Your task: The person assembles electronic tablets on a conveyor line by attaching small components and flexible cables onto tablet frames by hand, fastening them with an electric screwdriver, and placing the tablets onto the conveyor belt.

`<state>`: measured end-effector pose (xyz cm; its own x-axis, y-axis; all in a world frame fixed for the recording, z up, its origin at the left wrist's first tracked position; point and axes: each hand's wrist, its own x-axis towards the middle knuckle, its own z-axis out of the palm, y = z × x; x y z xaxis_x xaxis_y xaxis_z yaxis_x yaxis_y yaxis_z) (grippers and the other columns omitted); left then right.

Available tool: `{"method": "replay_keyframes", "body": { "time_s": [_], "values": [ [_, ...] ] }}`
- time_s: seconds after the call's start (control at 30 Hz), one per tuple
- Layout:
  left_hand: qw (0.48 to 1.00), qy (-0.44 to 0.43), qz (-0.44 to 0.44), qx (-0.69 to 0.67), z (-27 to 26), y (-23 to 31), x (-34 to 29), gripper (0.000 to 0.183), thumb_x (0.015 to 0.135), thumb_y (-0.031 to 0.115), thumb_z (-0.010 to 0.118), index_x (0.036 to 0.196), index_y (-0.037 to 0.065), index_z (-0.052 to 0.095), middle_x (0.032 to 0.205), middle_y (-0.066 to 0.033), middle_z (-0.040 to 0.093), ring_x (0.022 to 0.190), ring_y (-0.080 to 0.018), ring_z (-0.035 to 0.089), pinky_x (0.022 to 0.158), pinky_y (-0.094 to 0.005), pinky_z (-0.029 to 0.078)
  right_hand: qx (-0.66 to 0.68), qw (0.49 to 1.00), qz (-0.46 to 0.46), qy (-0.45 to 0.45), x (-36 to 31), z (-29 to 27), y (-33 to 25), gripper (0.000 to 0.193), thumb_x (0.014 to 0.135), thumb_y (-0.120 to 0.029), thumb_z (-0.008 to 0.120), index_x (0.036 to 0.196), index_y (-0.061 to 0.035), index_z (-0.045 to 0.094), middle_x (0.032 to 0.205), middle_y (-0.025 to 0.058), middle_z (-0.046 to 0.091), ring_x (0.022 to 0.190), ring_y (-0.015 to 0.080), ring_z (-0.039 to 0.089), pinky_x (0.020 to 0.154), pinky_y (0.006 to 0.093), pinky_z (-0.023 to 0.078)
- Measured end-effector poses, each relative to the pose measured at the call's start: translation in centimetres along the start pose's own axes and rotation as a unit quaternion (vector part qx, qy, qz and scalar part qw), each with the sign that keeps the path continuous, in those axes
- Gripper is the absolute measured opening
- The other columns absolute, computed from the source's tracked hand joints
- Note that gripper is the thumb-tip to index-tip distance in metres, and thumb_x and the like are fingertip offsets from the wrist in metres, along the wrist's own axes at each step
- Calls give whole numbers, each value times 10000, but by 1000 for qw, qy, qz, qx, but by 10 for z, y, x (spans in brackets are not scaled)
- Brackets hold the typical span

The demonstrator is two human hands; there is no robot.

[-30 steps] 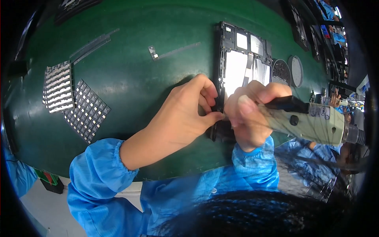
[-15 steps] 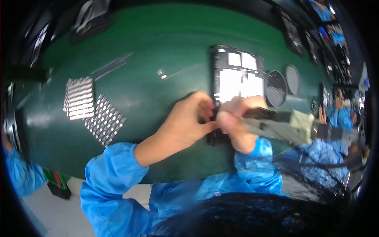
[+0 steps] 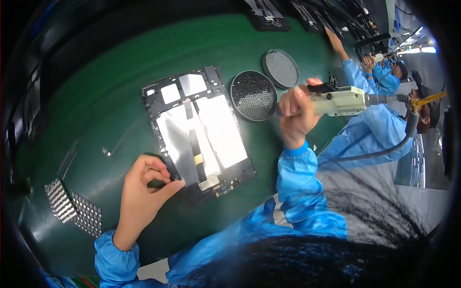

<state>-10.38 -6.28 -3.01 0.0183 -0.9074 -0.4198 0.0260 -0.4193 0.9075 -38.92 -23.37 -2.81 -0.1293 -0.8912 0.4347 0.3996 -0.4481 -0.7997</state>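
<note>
The person's dark hair fills the lower edge and hides part of the blue sleeves, and the far end of the green table [image 3: 96, 96] blurs into the dark rim. The left hand [image 3: 144, 189] pinches, thumb against fingers, the lower left corner of the opened tablet chassis [image 3: 199, 127], which lies flat near the table's middle; whether a small part sits between the fingertips cannot be made out. The right hand [image 3: 295, 115] is closed around an electric screwdriver [image 3: 338, 100], held above the table just right of two round mesh-patterned trays [image 3: 253, 95]; their contents are too fine to tell. Strips of small silvery parts [image 3: 72, 206] lie at lower left. Another worker's sleeve [image 3: 372, 79] shows at upper right.
</note>
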Motion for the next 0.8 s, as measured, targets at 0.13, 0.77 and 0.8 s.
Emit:
{"method": "replay_keyframes", "body": {
  "time_s": [0.13, 0.77, 0.8],
  "values": [
    [999, 3, -24, 48, -1, 14, -2, 361, 765, -49, 782, 987, 44, 513, 875, -23, 584, 826, -70, 626, 612, -170, 521, -9, 1000, -3, -1, 3, -2, 4, 275, 858, 33, 580, 1123, -5, 514, 633, 23, 414, 439, 88, 352, 389, 254, 312],
    [998, 9, -67, -9, 1, 21, 0, 369, 759, -63, 775, 1000, 37, 515, 889, -27, 586, 851, -71, 622, 672, -197, 559, -69, 996, 47, -29, 0, 3, 2, 312, 864, -9, 597, 1163, -44, 514, 686, 12, 422, 445, 86, 353, 382, 241, 297],
    [998, 10, -67, -10, 2, 22, 0, 367, 761, -63, 775, 1000, 37, 514, 890, -26, 585, 850, -71, 622, 674, -196, 557, -68, 996, 47, -30, -1, 3, 2, 312, 864, -9, 597, 1163, -44, 514, 686, 12, 422, 445, 86, 353, 382, 241, 297]
  ]
}}
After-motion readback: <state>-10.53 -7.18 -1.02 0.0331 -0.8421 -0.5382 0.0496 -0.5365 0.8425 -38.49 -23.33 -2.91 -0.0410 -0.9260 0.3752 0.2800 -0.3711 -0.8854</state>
